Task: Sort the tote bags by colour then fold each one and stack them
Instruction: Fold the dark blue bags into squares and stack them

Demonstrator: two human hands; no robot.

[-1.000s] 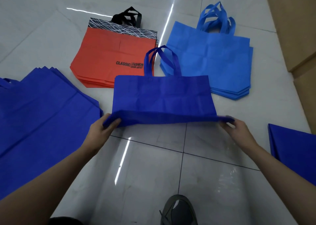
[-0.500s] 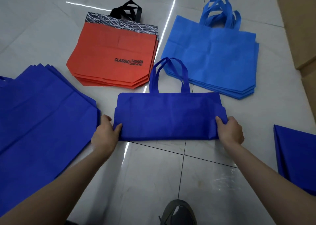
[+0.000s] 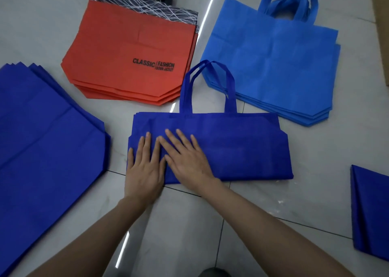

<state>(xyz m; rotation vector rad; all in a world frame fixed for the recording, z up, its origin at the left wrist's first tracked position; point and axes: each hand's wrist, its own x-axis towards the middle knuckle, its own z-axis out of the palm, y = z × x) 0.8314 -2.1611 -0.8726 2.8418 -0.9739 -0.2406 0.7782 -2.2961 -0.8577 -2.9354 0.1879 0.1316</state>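
Head view: a person bends over a pale tiled floor (image 3: pixel 315 203), both forearms reaching forward.
Folded bag: a dark blue tote (image 3: pixel 242 148) lies flat on the floor in the middle, folded in half to a low wide band, its two handles (image 3: pixel 207 87) pointing away from the person.
Left hand (image 3: pixel 145 171): palm down on the tote's left end, fingers straight and spread; the grip is wide and clasps nothing.
Right hand (image 3: pixel 187 160): palm down just beside the left, touching it, fingers straight; the grip is wide too, pressing the cloth.
Orange stack (image 3: pixel 130 51): orange totes with black handles, far left of centre.
Light blue stack (image 3: pixel 273 61): far right; the tote's handles lie over its near corner.
Dark blue pile (image 3: pixel 42 139): unfolded, at the left.
Right edge: another dark blue bag (image 3: pixel 370 213), partly cut off.
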